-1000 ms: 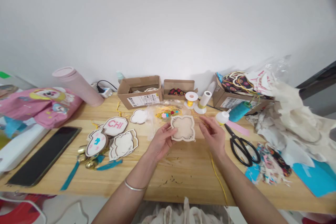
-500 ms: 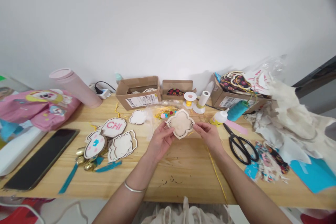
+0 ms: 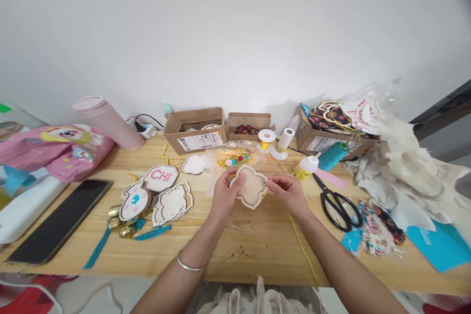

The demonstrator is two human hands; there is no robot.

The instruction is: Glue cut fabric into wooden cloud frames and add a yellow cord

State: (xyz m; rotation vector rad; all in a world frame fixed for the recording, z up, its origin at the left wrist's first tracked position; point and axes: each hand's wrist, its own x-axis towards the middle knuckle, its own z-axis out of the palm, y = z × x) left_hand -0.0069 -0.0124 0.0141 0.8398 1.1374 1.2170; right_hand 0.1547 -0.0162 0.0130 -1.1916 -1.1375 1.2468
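My left hand point(image 3: 225, 195) grips the left edge of a pale wooden cloud-shaped plaque point(image 3: 251, 187), thumb on its face. My right hand point(image 3: 289, 192) pinches the plaque's right edge, and a yellow cord point(image 3: 302, 249) trails from there toward the table's near edge. The plaque is held tilted just above the wooden table point(image 3: 253, 248). Behind it lies a clear bag with yellow cord and coloured bits point(image 3: 235, 159).
Similar plaques, one reading CHI point(image 3: 160, 176), lie left with gold bells and teal tassels point(image 3: 125, 228). A phone point(image 3: 59, 221), pink bottle point(image 3: 109, 121) and pink bag sit far left. Cardboard boxes point(image 3: 195, 130), spools, a glue bottle point(image 3: 305, 168), scissors point(image 3: 336, 203) and scraps lie behind and right.
The plaque has been turned and tilted in both hands and drawn slightly nearer to me. My left thumb has moved onto its face. The hands stay close together.
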